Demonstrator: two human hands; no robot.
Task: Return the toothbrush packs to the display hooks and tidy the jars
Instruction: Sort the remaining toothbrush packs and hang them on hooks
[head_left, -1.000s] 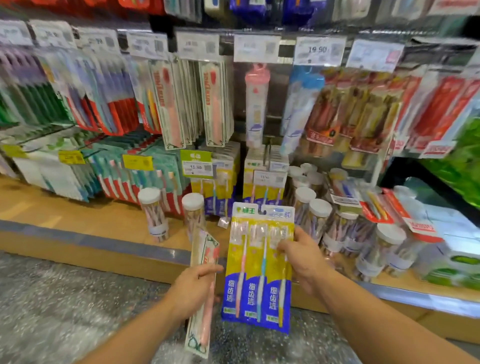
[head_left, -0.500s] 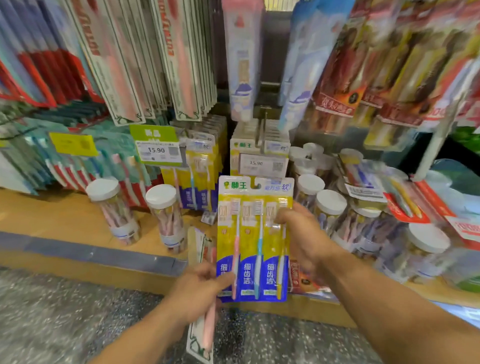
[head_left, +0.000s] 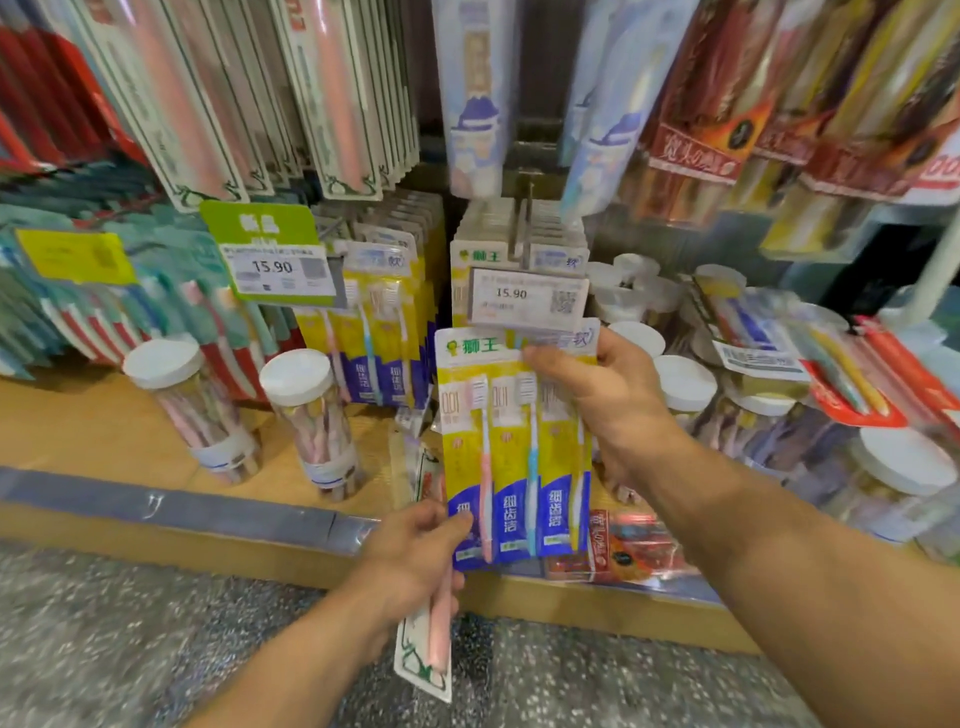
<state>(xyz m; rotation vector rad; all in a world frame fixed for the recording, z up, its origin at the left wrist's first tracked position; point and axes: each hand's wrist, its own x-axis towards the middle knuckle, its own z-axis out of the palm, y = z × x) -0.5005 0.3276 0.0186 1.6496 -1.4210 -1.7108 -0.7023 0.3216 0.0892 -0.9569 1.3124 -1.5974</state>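
Observation:
My right hand (head_left: 602, 400) grips the upper right of a yellow-and-blue three-toothbrush pack (head_left: 511, 467), held upright just below the white 15.90 price tag (head_left: 527, 300) of a display hook (head_left: 522, 223) loaded with matching packs. My left hand (head_left: 415, 558) holds a slim white pack with a pink toothbrush (head_left: 434, 649) and its thumb touches the yellow pack's lower left corner. Two white-lidded clear jars (head_left: 195, 410) (head_left: 314, 421) stand on the wooden shelf at left.
Several more white-lidded jars (head_left: 893, 483) crowd the shelf at right among loose red packs (head_left: 857, 384). A red pack (head_left: 631, 545) lies at the shelf edge under my right arm. Hanging packs (head_left: 337, 93) fill the rows above. A second hook of yellow packs (head_left: 379, 322) hangs at left. Speckled floor (head_left: 130, 623) lies below.
The view has closed in on the shelf. My right hand raised the yellow pack up to the price tag of the matching hook; my left hand followed, still holding the slim pack.

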